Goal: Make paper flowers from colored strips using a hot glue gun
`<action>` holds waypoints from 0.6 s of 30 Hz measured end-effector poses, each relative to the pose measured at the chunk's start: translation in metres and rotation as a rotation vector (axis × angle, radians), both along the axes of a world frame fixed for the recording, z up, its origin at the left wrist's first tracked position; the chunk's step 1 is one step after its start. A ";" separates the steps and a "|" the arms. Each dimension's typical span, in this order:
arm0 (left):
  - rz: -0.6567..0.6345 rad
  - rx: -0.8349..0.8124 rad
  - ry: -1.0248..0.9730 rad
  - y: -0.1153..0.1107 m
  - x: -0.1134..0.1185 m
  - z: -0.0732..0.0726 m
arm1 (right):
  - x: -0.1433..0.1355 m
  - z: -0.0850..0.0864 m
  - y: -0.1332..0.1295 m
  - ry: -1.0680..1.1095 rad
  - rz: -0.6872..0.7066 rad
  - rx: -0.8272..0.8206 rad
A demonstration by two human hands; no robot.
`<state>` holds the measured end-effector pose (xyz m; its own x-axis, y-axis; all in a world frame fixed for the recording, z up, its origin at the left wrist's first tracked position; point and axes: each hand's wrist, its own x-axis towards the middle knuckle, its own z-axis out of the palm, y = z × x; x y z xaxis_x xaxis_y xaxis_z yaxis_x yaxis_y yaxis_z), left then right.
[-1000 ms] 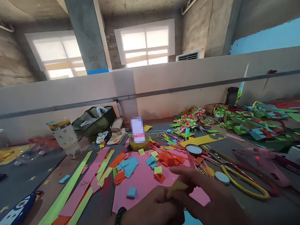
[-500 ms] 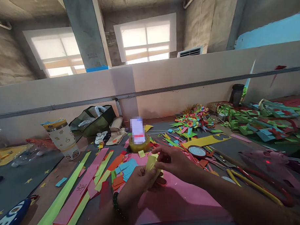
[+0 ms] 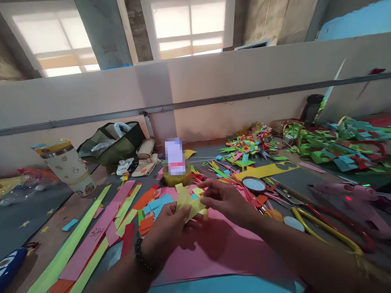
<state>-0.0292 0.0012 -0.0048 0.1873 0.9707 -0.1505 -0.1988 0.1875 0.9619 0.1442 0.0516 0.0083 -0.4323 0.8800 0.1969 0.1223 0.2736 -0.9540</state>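
Pale yellow paper pieces [image 3: 185, 203] are pinched between the thumb and fingers of my left hand [image 3: 171, 224], which wears a dark bead bracelet. My right hand [image 3: 223, 200] meets the paper's right edge, thumb and index finger closed on it. Below both hands lies a large pink paper sheet [image 3: 215, 257], with a blue sheet [image 3: 226, 287] showing under its front edge. Just beyond the left hand are small blue paper pieces [image 3: 159, 202] and orange pieces [image 3: 146, 224].
Long paper strips [image 3: 98, 229] lie at the left, near a tumbler [image 3: 67, 170]. Scissors with yellow handles [image 3: 327, 234] and a pink glue gun [image 3: 360, 200] are at the right. A tape roll [image 3: 176, 177] stands ahead, with a paper flower pile [image 3: 251, 144] farther back.
The yellow paper has turned and spread apart between my fingers, showing more of its faces. My view has tilted down, so more of the blue sheet shows.
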 end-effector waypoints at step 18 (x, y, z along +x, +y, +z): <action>0.030 0.075 0.110 0.022 -0.044 0.002 | 0.026 0.024 0.023 0.122 -0.035 -0.069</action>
